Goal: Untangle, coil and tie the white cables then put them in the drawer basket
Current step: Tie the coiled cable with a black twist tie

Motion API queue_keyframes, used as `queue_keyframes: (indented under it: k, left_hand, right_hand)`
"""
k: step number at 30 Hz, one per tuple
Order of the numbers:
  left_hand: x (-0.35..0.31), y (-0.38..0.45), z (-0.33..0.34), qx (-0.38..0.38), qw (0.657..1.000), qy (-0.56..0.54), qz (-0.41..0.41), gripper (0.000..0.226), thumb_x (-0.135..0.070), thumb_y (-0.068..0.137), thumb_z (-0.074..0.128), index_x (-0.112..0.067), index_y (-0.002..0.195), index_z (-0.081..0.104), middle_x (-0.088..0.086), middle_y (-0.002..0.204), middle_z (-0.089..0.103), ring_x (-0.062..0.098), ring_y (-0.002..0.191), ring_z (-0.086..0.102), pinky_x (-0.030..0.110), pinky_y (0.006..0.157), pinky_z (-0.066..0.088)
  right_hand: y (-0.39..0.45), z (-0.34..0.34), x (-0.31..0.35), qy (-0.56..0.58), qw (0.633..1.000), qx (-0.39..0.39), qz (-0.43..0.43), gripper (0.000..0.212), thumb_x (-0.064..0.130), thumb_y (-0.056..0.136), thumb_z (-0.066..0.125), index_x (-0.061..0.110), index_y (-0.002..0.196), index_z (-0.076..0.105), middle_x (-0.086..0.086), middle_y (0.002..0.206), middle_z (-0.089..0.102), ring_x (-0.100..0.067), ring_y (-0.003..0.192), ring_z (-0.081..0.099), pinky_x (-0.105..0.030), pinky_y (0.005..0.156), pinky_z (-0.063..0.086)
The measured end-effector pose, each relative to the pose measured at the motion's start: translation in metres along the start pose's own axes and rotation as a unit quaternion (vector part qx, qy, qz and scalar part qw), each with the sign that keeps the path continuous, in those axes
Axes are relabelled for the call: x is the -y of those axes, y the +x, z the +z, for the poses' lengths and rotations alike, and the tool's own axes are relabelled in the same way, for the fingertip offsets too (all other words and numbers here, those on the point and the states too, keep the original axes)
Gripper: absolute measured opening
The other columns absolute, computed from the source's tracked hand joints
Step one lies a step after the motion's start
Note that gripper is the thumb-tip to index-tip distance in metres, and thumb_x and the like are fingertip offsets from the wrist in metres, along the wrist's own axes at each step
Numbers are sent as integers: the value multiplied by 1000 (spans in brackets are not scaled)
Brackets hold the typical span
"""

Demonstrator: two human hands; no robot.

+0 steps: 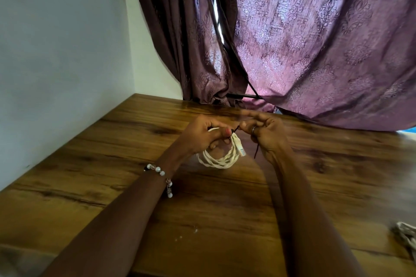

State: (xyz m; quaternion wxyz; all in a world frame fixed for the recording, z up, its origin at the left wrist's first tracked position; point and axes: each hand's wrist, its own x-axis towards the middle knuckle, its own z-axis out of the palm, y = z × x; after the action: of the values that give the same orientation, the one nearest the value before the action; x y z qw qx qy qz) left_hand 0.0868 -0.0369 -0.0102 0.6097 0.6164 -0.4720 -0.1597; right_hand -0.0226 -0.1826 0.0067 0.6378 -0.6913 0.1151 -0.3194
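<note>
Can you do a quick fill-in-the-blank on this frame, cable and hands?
1. The left hand holds a coiled ____ cable.
2. The right hand pinches a thin dark ____ at the top of the coil.
3. The bracelet is on the ____ wrist.
4. The hands work above a ____ table.

Missing words: white; tie; left; wooden

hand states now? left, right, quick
Left hand: fingers curled round the coiled white cable, holding it above the table.
Right hand: pinching the dark tie string at the coil's top.
</note>
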Motion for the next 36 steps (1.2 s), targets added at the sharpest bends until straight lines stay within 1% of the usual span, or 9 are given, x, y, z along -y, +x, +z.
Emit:
queue_keyframes:
  k: [6, 8, 12, 17, 21, 28, 30, 32, 36]
  left_hand:
    - [1, 2, -1, -22, 997, 69, -6, 15, -16, 88, 66, -5, 95, 74, 3, 66, 70, 4, 37, 46, 19, 41, 36]
    - [-2, 2, 1, -33, 997, 74, -8, 18, -10, 89, 64, -1, 103, 71, 7, 71, 69, -1, 39, 51, 14, 42, 38]
    - [-1, 1, 3, -81, 992, 99, 23, 21, -9, 86, 67, -8, 106, 72, 3, 89, 74, 8, 72, 70, 24, 61, 55]
    - [3, -2, 5, -147, 986, -33, -72, 22, -1, 89, 60, 4, 110, 67, 8, 71, 64, -2, 41, 50, 17, 44, 41]
    - [1, -2, 0, -175, 961, -144, -161, 20, -5, 92, 58, 9, 103, 66, 10, 62, 63, 5, 41, 50, 19, 45, 46]
    - [-6, -6, -9, -192, 930, -233, -210, 4, 5, 78, 70, 6, 82, 69, 14, 68, 70, 19, 55, 67, 24, 52, 56]
    - [-6, -6, -9, -215, 936, -198, -197, 5, 7, 76, 71, 3, 77, 68, 11, 62, 69, 18, 51, 65, 24, 49, 55]
    - [-7, -5, -9, -225, 941, -181, -176, 8, 5, 74, 74, 2, 79, 68, 8, 59, 69, 15, 49, 63, 23, 49, 53]
    - [-8, -2, -6, -209, 958, -144, -135, 19, 4, 72, 76, 4, 91, 70, 15, 74, 70, 13, 51, 61, 22, 54, 53]
  right_hand:
    - [3, 6, 12, -133, 985, 4, -109, 41, -19, 73, 67, -3, 111, 64, 9, 57, 65, 6, 59, 60, -9, 65, 48]
    - [1, 11, 14, -178, 971, 6, -161, 41, -16, 72, 70, 1, 109, 66, -4, 67, 67, 3, 65, 62, -11, 69, 50]
    - [1, 16, 12, -262, 934, 25, -240, 43, -10, 69, 75, 10, 106, 69, -6, 74, 71, -18, 80, 67, -27, 79, 54]
    - [2, 26, 7, -452, 830, 72, -319, 58, 3, 69, 78, 9, 124, 62, -5, 81, 74, -24, 84, 64, -20, 74, 42]
    - [-1, 35, 3, -535, 782, 91, -307, 77, 7, 76, 71, 8, 145, 36, -10, 97, 71, -31, 91, 65, -41, 75, 52]
    - [-8, 51, 4, -629, 706, 164, -282, 75, 11, 85, 59, 5, 149, 21, -18, 118, 60, -36, 102, 59, -40, 76, 49]
    - [-8, 49, 6, -578, 733, 191, -304, 57, 16, 82, 66, 8, 136, 48, -14, 109, 66, -31, 96, 62, -39, 75, 50]
    - [-7, 42, 11, -469, 807, 159, -321, 30, 14, 81, 69, 10, 111, 68, -10, 93, 72, -17, 79, 65, -31, 69, 51]
    - [-3, 22, 14, -208, 953, -26, -219, 14, 8, 93, 57, 7, 92, 71, -8, 78, 73, -1, 70, 64, -11, 68, 48]
